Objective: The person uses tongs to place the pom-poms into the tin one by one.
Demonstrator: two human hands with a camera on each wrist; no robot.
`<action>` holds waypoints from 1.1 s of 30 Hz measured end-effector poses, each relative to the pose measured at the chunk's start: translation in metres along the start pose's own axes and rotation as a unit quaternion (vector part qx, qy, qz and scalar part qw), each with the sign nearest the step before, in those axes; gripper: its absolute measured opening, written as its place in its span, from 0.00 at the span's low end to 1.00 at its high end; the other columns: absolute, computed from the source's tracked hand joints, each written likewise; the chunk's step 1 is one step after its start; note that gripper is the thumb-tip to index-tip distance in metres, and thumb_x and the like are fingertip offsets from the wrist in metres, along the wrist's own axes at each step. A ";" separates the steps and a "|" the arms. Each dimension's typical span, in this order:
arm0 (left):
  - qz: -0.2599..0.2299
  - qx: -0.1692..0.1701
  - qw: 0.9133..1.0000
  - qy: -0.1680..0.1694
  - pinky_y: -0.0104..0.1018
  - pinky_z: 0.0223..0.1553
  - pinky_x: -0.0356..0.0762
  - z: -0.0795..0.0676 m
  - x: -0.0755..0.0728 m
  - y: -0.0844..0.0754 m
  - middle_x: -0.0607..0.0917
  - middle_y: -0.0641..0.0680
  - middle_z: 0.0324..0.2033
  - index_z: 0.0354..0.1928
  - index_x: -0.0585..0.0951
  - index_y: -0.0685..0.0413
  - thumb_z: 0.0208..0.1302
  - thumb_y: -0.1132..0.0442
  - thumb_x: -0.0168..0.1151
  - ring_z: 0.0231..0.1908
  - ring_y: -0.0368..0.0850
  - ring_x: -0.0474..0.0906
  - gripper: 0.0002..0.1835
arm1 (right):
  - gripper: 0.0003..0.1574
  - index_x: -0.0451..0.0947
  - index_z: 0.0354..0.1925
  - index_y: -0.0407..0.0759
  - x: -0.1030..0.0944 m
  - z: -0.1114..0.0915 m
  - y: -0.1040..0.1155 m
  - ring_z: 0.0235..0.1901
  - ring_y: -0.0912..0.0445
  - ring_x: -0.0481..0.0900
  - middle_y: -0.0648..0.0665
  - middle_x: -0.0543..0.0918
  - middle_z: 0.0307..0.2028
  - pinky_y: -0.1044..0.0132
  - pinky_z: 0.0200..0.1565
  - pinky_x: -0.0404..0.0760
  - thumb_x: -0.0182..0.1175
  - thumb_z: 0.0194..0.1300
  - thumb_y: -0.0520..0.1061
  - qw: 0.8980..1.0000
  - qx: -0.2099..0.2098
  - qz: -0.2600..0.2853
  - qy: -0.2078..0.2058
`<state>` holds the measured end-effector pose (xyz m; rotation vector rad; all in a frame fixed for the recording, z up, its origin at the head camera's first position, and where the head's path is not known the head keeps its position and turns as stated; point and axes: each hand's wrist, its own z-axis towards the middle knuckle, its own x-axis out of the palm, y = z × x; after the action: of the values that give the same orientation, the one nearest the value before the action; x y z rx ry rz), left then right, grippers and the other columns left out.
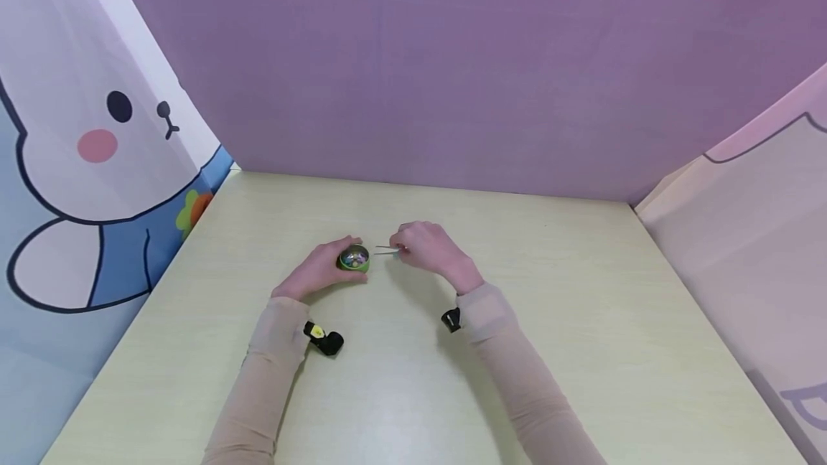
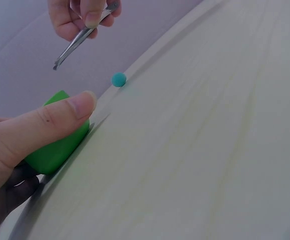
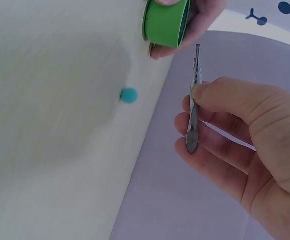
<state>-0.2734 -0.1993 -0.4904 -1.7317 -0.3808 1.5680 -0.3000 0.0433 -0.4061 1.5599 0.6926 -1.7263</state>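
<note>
My left hand (image 1: 319, 269) grips a small round green container (image 3: 166, 24) standing on the table, thumb on the near side and fingers on the far side. Small multicoloured bits lie inside its shiny interior in the head view. To its right, my right hand (image 1: 429, 247) pinches metal tweezers (image 3: 193, 125) between thumb and fingers, tips pointing left at the container. Nothing shows between the tips. A small teal ball (image 2: 118, 79) lies on the table between the two hands, just below the tweezers; in the head view it is mostly hidden by the right hand.
The pale wooden table (image 1: 581, 321) runs back to a purple backdrop (image 1: 452, 77). A cartoon-printed sheet (image 1: 71, 250) hangs at the left and a pale one (image 1: 743, 235) at the right. Dark camera mounts (image 1: 331, 343) sit at both wrists.
</note>
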 end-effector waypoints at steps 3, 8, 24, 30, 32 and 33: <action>0.004 0.001 1.000 0.000 0.56 0.70 0.68 0.000 0.000 0.000 0.70 0.62 0.71 0.71 0.67 0.56 0.54 0.45 0.74 0.68 0.60 0.69 0.46 | 0.14 0.77 0.24 0.46 -0.001 -0.004 -0.005 0.25 0.60 0.65 0.50 0.78 0.24 0.72 0.25 0.64 0.59 0.56 0.29 1.000 0.005 -0.003 -0.005; 0.007 -0.006 1.000 0.001 0.57 0.71 0.65 -0.001 -0.001 -0.001 0.67 0.64 0.72 0.72 0.66 0.56 0.54 0.45 0.74 0.70 0.62 0.66 0.46 | 0.14 0.78 0.24 0.45 -0.001 -0.009 -0.012 0.24 0.60 0.64 0.49 0.78 0.24 0.72 0.24 0.62 0.57 0.56 0.28 1.000 0.016 0.000 -0.006; 0.000 -0.014 1.000 0.003 0.58 0.72 0.63 -0.005 -0.002 0.000 0.63 0.65 0.74 0.72 0.65 0.56 0.55 0.46 0.74 0.72 0.63 0.63 0.46 | 0.10 0.83 0.28 0.46 0.012 -0.016 -0.022 0.24 0.59 0.68 0.48 0.83 0.27 0.71 0.24 0.68 0.62 0.58 0.32 1.000 0.028 0.010 0.001; -0.002 -0.013 1.000 0.005 0.59 0.71 0.65 -0.006 -0.002 0.001 0.64 0.65 0.73 0.73 0.65 0.55 0.55 0.45 0.74 0.71 0.63 0.64 0.47 | 0.12 0.80 0.24 0.47 0.016 -0.016 -0.024 0.23 0.60 0.65 0.49 0.81 0.25 0.73 0.24 0.63 0.62 0.57 0.31 0.999 0.028 0.016 0.006; -0.001 -0.014 1.000 0.006 0.59 0.71 0.65 -0.006 -0.001 0.001 0.64 0.65 0.73 0.73 0.65 0.55 0.55 0.44 0.73 0.71 0.63 0.65 0.47 | 0.13 0.78 0.23 0.46 0.017 -0.017 -0.025 0.23 0.60 0.64 0.49 0.79 0.24 0.73 0.24 0.61 0.62 0.58 0.31 0.999 0.028 0.017 0.009; 0.000 -0.014 1.000 0.006 0.58 0.71 0.65 -0.006 -0.001 0.002 0.64 0.64 0.73 0.73 0.65 0.55 0.55 0.44 0.73 0.71 0.62 0.65 0.47 | 0.13 0.77 0.22 0.46 0.018 -0.017 -0.025 0.24 0.60 0.63 0.49 0.79 0.24 0.73 0.24 0.61 0.62 0.58 0.31 0.999 0.028 0.018 0.010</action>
<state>-0.2680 -0.2032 -0.4913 -1.7616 -0.3990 1.5588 -0.3100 0.0693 -0.4274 1.6201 0.6278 -1.7198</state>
